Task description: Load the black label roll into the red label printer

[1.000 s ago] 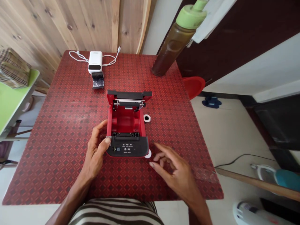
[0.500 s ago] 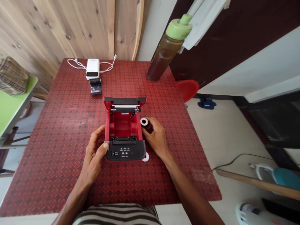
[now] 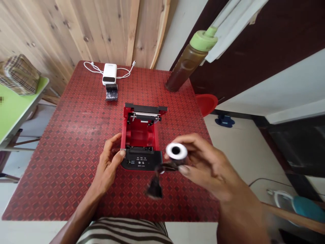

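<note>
The bottle (image 3: 189,61) stands behind-right of the printer (image 3: 142,137).

Dark strip (image 3: 154,188) off the roll (image 3: 177,151) is motion-smeared; I can't read its surface. Right hand (image 3: 203,162) blurred, some fingers behind the roll. Left hand (image 3: 109,166): fingertips hidden from me by the red device (image 3: 124,135). Panel (image 3: 142,162) lettering too small. White disc (image 3: 162,172) mostly covered. Plaid bag (image 3: 20,74), green table (image 3: 11,115) cut at left edge, striped clothing (image 3: 124,232) at bottom.

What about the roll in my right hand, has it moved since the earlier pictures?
Yes. Judged against the red printer, the roll in your right hand has moved farther right and toward you; it was close beside the printer's right wall.
</note>
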`<state>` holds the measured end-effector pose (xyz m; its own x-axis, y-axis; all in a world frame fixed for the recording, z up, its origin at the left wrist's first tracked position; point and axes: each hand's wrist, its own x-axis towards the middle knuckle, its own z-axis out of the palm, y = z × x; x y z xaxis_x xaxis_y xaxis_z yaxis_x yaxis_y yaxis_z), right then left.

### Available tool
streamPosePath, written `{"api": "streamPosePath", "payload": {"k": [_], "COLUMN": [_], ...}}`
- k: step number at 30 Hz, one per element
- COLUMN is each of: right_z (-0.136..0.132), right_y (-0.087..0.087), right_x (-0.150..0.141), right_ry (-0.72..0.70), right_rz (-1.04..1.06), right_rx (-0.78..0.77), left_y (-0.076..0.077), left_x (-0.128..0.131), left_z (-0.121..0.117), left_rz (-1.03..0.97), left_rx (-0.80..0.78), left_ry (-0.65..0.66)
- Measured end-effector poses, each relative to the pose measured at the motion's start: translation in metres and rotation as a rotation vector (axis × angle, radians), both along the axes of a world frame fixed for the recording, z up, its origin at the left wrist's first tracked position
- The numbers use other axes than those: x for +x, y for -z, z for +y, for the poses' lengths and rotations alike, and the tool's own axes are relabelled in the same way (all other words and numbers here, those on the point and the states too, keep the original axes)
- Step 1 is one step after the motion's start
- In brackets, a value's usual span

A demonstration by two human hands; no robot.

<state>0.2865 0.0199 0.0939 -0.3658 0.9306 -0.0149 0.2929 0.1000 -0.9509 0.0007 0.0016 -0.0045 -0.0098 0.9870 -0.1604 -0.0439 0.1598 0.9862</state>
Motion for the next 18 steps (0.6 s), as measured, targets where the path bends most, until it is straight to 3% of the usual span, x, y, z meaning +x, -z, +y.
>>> {"api": "streamPosePath", "payload": {"k": [3, 8, 13, 18], "right_z": [0.023, 0.038, 0.037, 0.047], "right_y": [0.008, 0.023, 0.024, 0.030], "right_x": [-0.028, -0.067, -0.073, -0.074], "right_ry": [-0.171, -0.126, -0.167, -0.177], "right_rz": [-0.081, -0.386, -0.524, -0.604], "right_rx": [0.064, 0.280, 0.274, 0.366], "left_y": [-0.003, -0.004, -0.003, -0.003], "left_x": [0.000, 0.001, 0.002, 0.002], "left_z": [-0.001, 0.000, -0.001, -0.002], "left_rz": [-0.013, -0.024, -0.033, -0.017], "left_rx": [-0.005, 0.007, -0.012, -0.016], "left_ry": [0.004, 0.005, -0.003, -0.001]}}
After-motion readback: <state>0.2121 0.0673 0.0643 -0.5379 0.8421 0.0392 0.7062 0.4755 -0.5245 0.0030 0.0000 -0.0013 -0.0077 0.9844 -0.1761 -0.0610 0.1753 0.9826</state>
